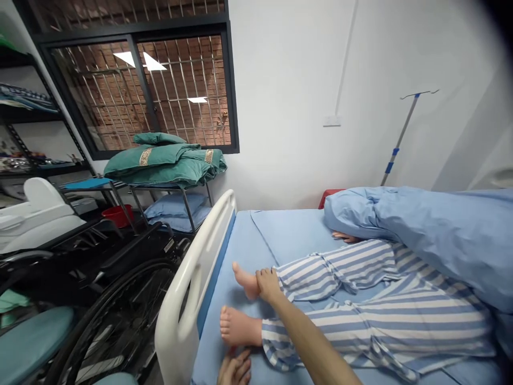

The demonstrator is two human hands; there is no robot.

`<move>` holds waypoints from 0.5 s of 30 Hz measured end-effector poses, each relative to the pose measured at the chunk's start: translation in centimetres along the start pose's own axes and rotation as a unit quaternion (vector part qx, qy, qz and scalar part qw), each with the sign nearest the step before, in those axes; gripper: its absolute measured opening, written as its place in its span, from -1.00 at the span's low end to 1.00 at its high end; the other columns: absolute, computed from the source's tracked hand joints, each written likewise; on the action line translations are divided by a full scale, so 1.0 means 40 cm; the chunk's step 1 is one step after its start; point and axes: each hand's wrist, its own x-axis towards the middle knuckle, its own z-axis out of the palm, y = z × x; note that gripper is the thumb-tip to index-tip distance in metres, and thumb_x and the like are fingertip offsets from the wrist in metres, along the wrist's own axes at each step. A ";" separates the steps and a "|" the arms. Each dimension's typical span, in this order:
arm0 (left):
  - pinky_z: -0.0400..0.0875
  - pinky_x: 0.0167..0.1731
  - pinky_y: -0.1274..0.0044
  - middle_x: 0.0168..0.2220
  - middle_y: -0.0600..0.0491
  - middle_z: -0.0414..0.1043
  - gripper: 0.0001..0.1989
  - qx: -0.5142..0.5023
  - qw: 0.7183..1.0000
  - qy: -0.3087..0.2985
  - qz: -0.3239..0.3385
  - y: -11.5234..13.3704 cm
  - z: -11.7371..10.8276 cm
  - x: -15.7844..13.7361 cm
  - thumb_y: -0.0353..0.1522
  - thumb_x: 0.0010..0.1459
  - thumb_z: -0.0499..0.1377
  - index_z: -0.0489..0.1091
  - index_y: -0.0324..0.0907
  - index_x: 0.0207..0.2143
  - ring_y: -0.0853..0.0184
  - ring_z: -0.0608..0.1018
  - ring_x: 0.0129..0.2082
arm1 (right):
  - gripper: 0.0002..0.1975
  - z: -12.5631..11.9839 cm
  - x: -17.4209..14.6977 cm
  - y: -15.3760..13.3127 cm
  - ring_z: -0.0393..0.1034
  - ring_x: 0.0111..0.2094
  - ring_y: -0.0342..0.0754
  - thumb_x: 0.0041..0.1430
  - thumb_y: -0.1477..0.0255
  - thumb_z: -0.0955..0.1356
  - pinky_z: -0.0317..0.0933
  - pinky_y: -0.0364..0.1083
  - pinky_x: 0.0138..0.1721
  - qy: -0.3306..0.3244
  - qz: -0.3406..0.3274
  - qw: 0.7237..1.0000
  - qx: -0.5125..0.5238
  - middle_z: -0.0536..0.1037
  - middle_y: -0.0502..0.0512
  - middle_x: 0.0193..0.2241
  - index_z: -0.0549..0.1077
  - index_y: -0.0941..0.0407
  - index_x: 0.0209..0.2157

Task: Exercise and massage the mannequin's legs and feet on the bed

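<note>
Manikin (360,299) in striped pyjamas is lying on the bed, feet nearest the white footboard (188,289). Far ankle (251,283) is being gripped by the right hand (267,284), fingers wrapped around it. Left hand (234,369) is resting under the near foot (238,327), closure cannot be told. Legs judged stiff, smooth, fairly light; ankles look the firmest hold. Long axis is running away from the footboard, toes pointing toward it.

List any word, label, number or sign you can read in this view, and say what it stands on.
None can be read.
Green folded bedding: a gold woven key-pattern band, no letters.
White wall plate: too small to tell any marking.
Striped pyjama trousers, blue sheet, white footboard: no print visible.
</note>
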 end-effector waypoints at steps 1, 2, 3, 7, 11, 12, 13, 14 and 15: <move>0.33 -0.34 0.42 -0.41 0.01 0.50 -0.49 -0.008 1.000 0.008 0.002 0.004 0.001 0.009 -0.48 -0.12 0.12 0.16 -0.04 -0.06 0.21 0.54 -0.43 | -0.51 0.018 0.006 0.003 0.29 -0.17 0.15 -0.23 0.23 0.40 -0.11 0.13 0.02 -0.002 0.002 1.000 -0.001 0.46 0.26 -0.30 0.36 0.19 -0.23; 0.34 -0.32 0.41 -0.43 0.02 0.49 -0.49 -0.013 1.000 0.016 0.001 0.006 0.006 0.017 -0.49 -0.11 0.12 0.17 -0.03 -0.06 0.20 0.55 -0.43 | -0.53 0.034 0.010 0.006 0.29 -0.16 0.15 -0.22 0.26 0.40 -0.14 0.14 0.03 -0.002 0.004 1.000 -0.001 0.46 0.26 -0.30 0.36 0.19 -0.23; 0.34 -0.31 0.40 -0.44 0.03 0.49 -0.51 -0.015 1.000 0.023 -0.003 0.007 0.013 0.022 -0.50 -0.11 0.13 0.18 -0.04 -0.07 0.20 0.55 -0.43 | -0.56 0.045 0.013 0.009 0.28 -0.16 0.14 -0.20 0.28 0.39 -0.16 0.14 0.05 -0.001 0.005 1.000 0.000 0.45 0.26 -0.30 0.35 0.19 -0.23; 0.34 -0.24 0.40 -0.43 -0.01 0.50 -0.66 -0.018 0.999 0.035 -0.014 -0.005 0.043 0.028 -0.53 -0.11 0.12 0.27 -0.13 -0.21 0.20 0.55 -0.38 | -0.63 0.059 -0.008 0.012 0.25 -0.14 0.13 -0.15 0.36 0.34 -0.14 0.11 0.04 0.025 -0.003 0.999 0.026 0.42 0.27 -0.25 0.33 0.19 -0.23; 0.36 -0.24 0.40 -0.45 -0.01 0.50 -0.78 -0.024 0.999 0.023 0.000 -0.011 0.058 0.018 -0.56 -0.11 0.11 0.30 -0.17 -0.36 0.23 0.55 -0.38 | -0.67 0.055 -0.091 -0.005 0.25 -0.13 0.07 -0.08 0.43 0.25 0.06 0.01 -0.08 0.068 -0.020 0.992 0.104 0.38 0.21 -0.17 0.27 0.16 -0.18; 0.37 -0.26 0.42 -0.45 -0.01 0.50 -0.82 -0.024 1.000 0.014 -0.004 -0.008 0.061 0.013 -0.57 -0.11 0.11 0.30 -0.18 -0.42 0.25 0.55 -0.38 | -0.64 0.054 -0.117 -0.012 0.28 -0.15 0.05 -0.06 0.42 0.24 0.12 -0.02 -0.14 0.049 -0.029 0.990 0.132 0.39 0.19 -0.18 0.25 0.15 -0.15; 0.39 -0.28 0.45 -0.45 -0.01 0.50 -0.86 -0.024 1.000 0.000 -0.010 -0.005 0.063 0.008 -0.58 -0.12 0.11 0.29 -0.19 -0.49 0.26 0.55 -0.38 | -0.61 0.052 -0.141 -0.021 0.31 -0.19 0.04 -0.06 0.38 0.24 0.16 -0.05 -0.21 0.009 -0.039 0.987 0.154 0.41 0.16 -0.20 0.24 0.14 -0.13; 0.40 -0.30 0.47 -0.47 0.00 0.50 -0.87 -0.024 0.999 -0.019 -0.014 0.000 0.066 0.002 -0.59 -0.12 0.10 0.26 -0.21 -0.56 0.27 0.55 -0.39 | -0.57 0.047 -0.164 -0.030 0.34 -0.23 0.04 -0.08 0.33 0.26 0.19 -0.06 -0.27 -0.041 -0.049 0.984 0.164 0.43 0.14 -0.23 0.24 0.12 -0.11; 0.41 -0.33 0.49 -0.51 0.01 0.48 -0.84 -0.025 0.999 -0.042 -0.015 0.003 0.069 -0.004 -0.59 -0.11 0.10 0.23 -0.21 -0.63 0.29 0.55 -0.41 | -0.53 0.038 -0.185 -0.040 0.36 -0.26 0.06 -0.13 0.29 0.29 0.21 -0.05 -0.31 -0.091 -0.056 0.982 0.158 0.45 0.13 -0.25 0.25 0.12 -0.11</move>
